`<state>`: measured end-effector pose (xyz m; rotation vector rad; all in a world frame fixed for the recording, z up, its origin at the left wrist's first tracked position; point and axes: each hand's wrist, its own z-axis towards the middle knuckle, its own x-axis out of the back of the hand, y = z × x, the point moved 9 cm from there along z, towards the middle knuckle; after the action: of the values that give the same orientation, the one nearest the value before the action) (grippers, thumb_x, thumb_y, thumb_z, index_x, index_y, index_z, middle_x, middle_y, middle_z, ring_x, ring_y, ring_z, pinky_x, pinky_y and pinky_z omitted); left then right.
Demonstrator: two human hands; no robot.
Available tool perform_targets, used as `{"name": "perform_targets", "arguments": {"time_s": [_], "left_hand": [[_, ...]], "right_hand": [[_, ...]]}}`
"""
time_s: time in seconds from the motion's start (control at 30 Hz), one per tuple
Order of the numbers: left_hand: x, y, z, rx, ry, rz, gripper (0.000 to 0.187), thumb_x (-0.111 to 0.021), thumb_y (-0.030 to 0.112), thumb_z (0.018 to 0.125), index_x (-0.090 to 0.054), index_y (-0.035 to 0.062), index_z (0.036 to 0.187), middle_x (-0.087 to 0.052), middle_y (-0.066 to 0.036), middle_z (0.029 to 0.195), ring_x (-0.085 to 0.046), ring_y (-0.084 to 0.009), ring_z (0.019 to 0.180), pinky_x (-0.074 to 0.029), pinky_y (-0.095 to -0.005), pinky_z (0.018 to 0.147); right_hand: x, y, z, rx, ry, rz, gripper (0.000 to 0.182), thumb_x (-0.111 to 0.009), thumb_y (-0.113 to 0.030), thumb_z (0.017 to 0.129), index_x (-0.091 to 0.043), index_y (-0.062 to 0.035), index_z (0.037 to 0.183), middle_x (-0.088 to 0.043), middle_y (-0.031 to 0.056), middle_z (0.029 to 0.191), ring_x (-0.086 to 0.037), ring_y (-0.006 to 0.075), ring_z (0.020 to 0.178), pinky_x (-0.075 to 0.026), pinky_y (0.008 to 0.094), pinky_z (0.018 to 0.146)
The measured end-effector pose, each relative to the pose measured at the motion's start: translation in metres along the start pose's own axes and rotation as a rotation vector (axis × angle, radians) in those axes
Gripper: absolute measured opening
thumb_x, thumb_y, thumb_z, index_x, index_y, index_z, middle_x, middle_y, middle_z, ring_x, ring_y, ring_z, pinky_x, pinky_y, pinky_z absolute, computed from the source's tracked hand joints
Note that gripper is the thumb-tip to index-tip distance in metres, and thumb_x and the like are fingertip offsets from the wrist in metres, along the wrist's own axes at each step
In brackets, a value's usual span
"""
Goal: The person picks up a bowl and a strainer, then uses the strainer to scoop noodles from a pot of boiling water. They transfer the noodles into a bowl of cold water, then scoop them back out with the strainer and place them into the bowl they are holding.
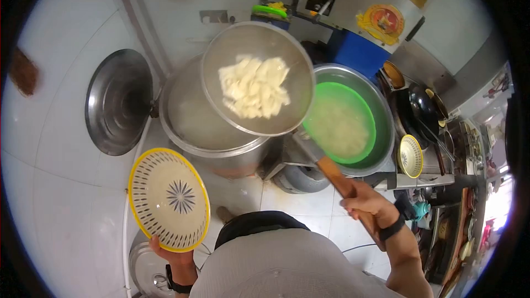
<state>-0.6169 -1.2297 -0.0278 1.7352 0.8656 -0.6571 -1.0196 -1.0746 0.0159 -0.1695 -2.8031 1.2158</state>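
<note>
My right hand grips the wooden handle of a large round wire strainer. A heap of pale flat noodles lies in the strainer, which hangs over a big steel pot. My left hand holds a yellow-rimmed patterned bowl by its lower edge, low and left of the pot. Each wrist wears a black band.
The pot's steel lid leans on the white tiled wall at left. Right of the pot stands a steel basin with a green colander of cloudy liquid. A second patterned bowl and a dark wok sit on the stove at right.
</note>
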Motion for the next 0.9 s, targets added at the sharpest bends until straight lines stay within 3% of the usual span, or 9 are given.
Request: {"name": "perform_targets", "arguments": {"time_s": [0.13,0.23,0.37,0.43,0.5,0.53,0.57,0.67,0.9], "left_hand": [[-0.035,0.006,-0.014,0.074,-0.106,0.015,0.046,-0.045,0.033,0.076,-0.047,0.007,0.114,-0.055,-0.008,0.108,-0.055,-0.0249,0.096,-0.047,-0.0406,0.08],[-0.057,-0.006,-0.02,0.141,-0.189,0.026,0.045,-0.047,0.031,0.075,-0.048,0.0062,0.113,-0.056,-0.01,0.108,-0.056,-0.0252,0.094,-0.048,-0.0407,0.08],[-0.076,-0.013,-0.028,0.221,-0.209,-0.003,0.048,-0.05,0.03,0.073,-0.049,0.004,0.113,-0.056,-0.012,0.109,-0.057,-0.0259,0.094,-0.05,-0.0403,0.078],[-0.064,-0.028,-0.02,0.231,-0.197,0.019,0.048,-0.051,0.03,0.073,-0.048,0.0038,0.114,-0.055,-0.012,0.11,-0.058,-0.0263,0.095,-0.05,-0.0406,0.078],[-0.063,-0.033,-0.017,0.238,-0.184,0.046,0.049,-0.052,0.03,0.073,-0.048,0.0036,0.114,-0.055,-0.013,0.111,-0.058,-0.0268,0.095,-0.05,-0.0408,0.078],[-0.068,-0.038,-0.018,0.261,-0.216,0.044,0.049,-0.052,0.03,0.073,-0.048,0.0042,0.115,-0.055,-0.012,0.111,-0.057,-0.0267,0.095,-0.05,-0.0408,0.079],[-0.072,-0.042,-0.018,0.284,-0.248,0.039,0.049,-0.052,0.03,0.073,-0.048,0.0047,0.115,-0.055,-0.012,0.111,-0.057,-0.0267,0.095,-0.05,-0.0408,0.079],[-0.087,-0.022,-0.03,0.262,-0.277,0.078,0.049,-0.051,0.03,0.073,-0.048,0.0051,0.115,-0.055,-0.013,0.11,-0.058,-0.0269,0.094,-0.05,-0.0407,0.079],[-0.096,-0.018,-0.032,0.286,-0.283,0.077,0.05,-0.051,0.029,0.074,-0.046,0.0037,0.116,-0.055,-0.014,0.11,-0.057,-0.0275,0.095,-0.049,-0.0414,0.08]], "right_hand": [[0.04,-0.014,-0.084,0.025,0.306,-0.051,0.037,-0.058,0.001,0.071,-0.041,0.0064,0.103,-0.049,0.0052,0.055,-0.048,0.0124,0.039,-0.04,0.0245,0.034],[0.084,0.023,-0.116,0.005,0.518,-0.122,0.038,-0.059,-0.001,0.071,-0.04,0.0068,0.103,-0.049,0.006,0.055,-0.048,0.0127,0.038,-0.038,0.0252,0.033],[0.108,0.046,-0.156,-0.056,0.719,-0.16,0.026,-0.057,-0.001,0.072,-0.042,0.0032,0.092,-0.05,0.0066,0.057,-0.048,0.0132,0.039,-0.038,0.0256,0.032],[0.122,0.065,-0.155,-0.046,0.777,-0.217,0.023,-0.057,-0.004,0.073,-0.041,0.0015,0.089,-0.051,0.01,0.058,-0.05,0.0166,0.04,-0.04,0.0285,0.035],[0.131,0.047,-0.166,0.08,0.994,-0.5,0.026,-0.058,-0.006,0.073,-0.041,0.0005,0.091,-0.053,0.0143,0.062,-0.054,0.0225,0.046,-0.043,0.0325,0.041],[0.135,0.054,-0.171,-0.059,1.038,-0.493,0.03,-0.058,-0.008,0.074,-0.041,-0.002,0.097,-0.056,0.0189,0.069,-0.057,0.0319,0.057,-0.044,0.0376,0.049],[0.136,0.059,-0.17,-0.067,1.045,-0.49,0.03,-0.058,-0.008,0.074,-0.041,-0.002,0.097,-0.056,0.0189,0.069,-0.057,0.0319,0.057,-0.044,0.0376,0.049],[0.117,0.029,-0.186,0.203,1.189,-0.904,0.033,-0.056,-0.006,0.076,-0.041,-0.005,0.105,-0.056,0.0229,0.082,-0.056,0.0408,0.071,-0.044,0.0436,0.056],[0.11,0.036,-0.212,0.233,1.397,-0.939,0.033,-0.054,-0.005,0.08,-0.045,-0.0053,0.111,-0.058,0.0193,0.088,-0.057,0.0373,0.075,-0.046,0.042,0.06]]}}
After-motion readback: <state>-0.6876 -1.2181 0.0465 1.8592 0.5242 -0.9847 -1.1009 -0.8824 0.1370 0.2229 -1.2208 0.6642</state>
